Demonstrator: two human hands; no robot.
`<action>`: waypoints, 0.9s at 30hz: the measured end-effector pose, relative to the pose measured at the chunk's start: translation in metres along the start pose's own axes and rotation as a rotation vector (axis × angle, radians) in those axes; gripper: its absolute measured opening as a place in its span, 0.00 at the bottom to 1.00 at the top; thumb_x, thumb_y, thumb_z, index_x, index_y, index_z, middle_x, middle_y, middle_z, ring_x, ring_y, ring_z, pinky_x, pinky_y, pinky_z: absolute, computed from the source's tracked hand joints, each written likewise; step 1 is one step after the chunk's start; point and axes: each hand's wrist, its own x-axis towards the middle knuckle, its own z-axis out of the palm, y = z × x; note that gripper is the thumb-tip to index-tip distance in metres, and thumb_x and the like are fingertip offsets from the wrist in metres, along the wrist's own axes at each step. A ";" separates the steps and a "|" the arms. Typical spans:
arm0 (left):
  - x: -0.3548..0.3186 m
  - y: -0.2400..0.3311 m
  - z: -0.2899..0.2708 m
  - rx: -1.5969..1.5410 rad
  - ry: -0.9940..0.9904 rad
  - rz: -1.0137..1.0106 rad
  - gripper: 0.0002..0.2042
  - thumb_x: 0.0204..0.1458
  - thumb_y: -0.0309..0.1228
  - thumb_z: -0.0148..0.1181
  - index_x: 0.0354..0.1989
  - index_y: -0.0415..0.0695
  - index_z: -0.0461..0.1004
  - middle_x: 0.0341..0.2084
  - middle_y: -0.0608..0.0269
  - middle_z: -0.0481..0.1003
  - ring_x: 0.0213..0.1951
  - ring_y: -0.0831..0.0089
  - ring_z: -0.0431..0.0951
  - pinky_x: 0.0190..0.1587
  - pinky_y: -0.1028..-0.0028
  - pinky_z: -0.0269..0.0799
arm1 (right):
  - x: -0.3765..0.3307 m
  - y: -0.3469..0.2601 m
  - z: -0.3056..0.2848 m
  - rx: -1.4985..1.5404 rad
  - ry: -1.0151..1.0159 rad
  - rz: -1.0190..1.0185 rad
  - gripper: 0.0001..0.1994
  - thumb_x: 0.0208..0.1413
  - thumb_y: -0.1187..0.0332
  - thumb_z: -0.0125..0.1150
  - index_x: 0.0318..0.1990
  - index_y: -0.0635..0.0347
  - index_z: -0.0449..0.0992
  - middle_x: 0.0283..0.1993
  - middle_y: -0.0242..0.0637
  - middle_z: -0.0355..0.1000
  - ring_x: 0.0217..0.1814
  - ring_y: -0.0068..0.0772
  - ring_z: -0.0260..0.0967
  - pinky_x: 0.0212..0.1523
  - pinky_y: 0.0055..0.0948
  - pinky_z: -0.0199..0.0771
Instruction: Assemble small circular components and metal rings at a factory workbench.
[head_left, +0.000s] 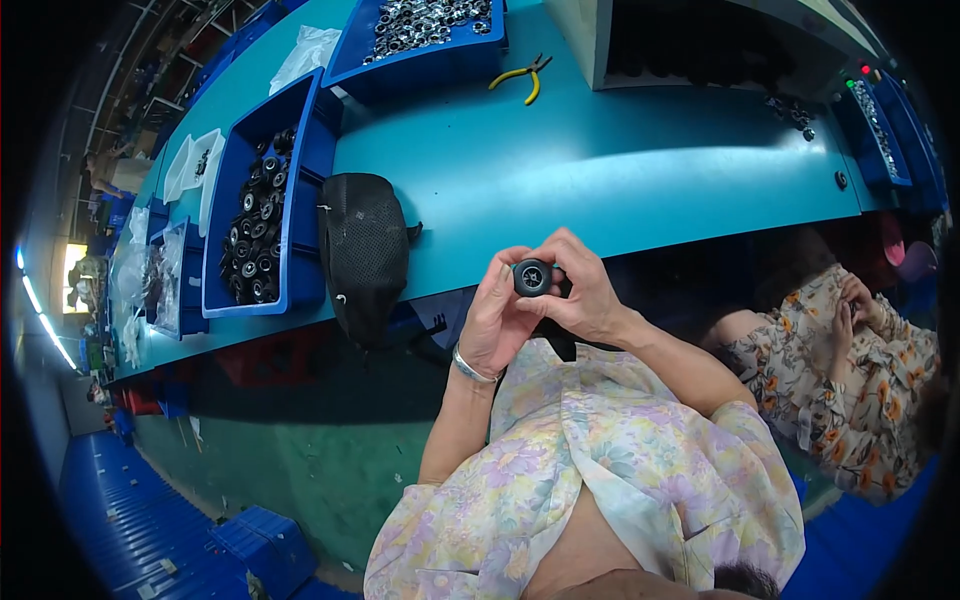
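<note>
Head view looks down on a person seated at the near edge of a teal bench (600,170), both hands raised in front of the chest just off that edge. The left hand (495,320) and the right hand (585,295) meet around a small black round part (532,277) with a pale centre; the fingers of both hands are closed on it, thumbs and fingertips pinching its rim, so it sits in the air between them rather than on the bench. A silver bangle (472,366) circles the left wrist. Toward the left end of the bench a blue bin (300,200) holds many similar black parts, a black mesh pouch (362,250) lies beside it at the near edge, and a second blue bin (420,50) of metal pieces stands at the far edge with yellow-handled pliers (522,76) just beside it. Another person in a flowered top (840,370) sits to the right. My judgement: because the part is held past the bench edge over the lap, a slip of the pinch would likely send it to the floor, and any loose inner piece could fall out unseen.
</note>
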 end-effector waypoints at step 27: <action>0.032 -0.010 0.008 0.030 0.062 -0.021 0.18 0.61 0.39 0.51 0.53 0.41 0.64 0.42 0.59 0.70 0.42 0.69 0.74 0.48 0.69 0.73 | 0.011 0.017 -0.017 -0.024 0.163 -0.075 0.20 0.41 0.70 0.68 0.44 0.62 0.72 0.36 0.40 0.66 0.37 0.39 0.67 0.36 0.34 0.70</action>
